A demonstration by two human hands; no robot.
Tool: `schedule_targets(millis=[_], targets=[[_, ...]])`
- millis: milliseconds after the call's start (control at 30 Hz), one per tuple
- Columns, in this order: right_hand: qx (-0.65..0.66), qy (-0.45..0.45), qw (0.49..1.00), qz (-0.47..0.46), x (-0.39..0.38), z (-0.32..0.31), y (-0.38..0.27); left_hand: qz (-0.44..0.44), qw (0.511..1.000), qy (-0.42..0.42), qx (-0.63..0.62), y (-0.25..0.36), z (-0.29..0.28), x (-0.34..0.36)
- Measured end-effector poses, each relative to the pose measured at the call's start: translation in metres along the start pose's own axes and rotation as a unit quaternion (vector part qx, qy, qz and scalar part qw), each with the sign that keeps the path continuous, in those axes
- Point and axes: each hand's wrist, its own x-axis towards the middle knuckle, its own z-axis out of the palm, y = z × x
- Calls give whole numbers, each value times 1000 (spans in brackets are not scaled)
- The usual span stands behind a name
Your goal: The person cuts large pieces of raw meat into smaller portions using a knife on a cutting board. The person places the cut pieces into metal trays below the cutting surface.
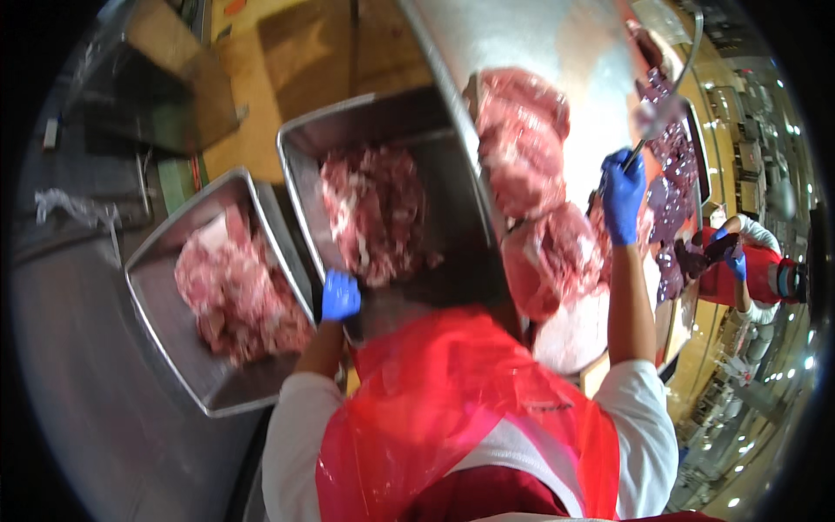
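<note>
1. Right hand (624, 193): fingers wrapped round thin rod (698, 43); rod between meat cuts (522, 174) and dark organs (671, 204);
2. Left hand (340, 296): at meat tray's (457, 204) near-left corner; can't tell if fingers pinch rim;
3. Risks: wrist swinging right could snag organs; tugging could shift tray;
4. Room: bare metal table (596, 96) beyond cuts; right side crowded

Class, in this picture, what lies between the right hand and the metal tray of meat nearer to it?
In the head view, large pink meat cuts lie between the right hand and that metal tray.
</note>
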Motion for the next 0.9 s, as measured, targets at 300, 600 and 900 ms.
schedule_targets(millis=[300,600,900], targets=[[6,20,997,74,-1,-52,30,-43,988,-131,64,3,-4,49],[63,26,989,130,-61,-70,16,-154,971,-170,58,-17,-19,105],[77,145,984,-67,-19,-66,-81,-28,987,123,-95,11,-108,406]])
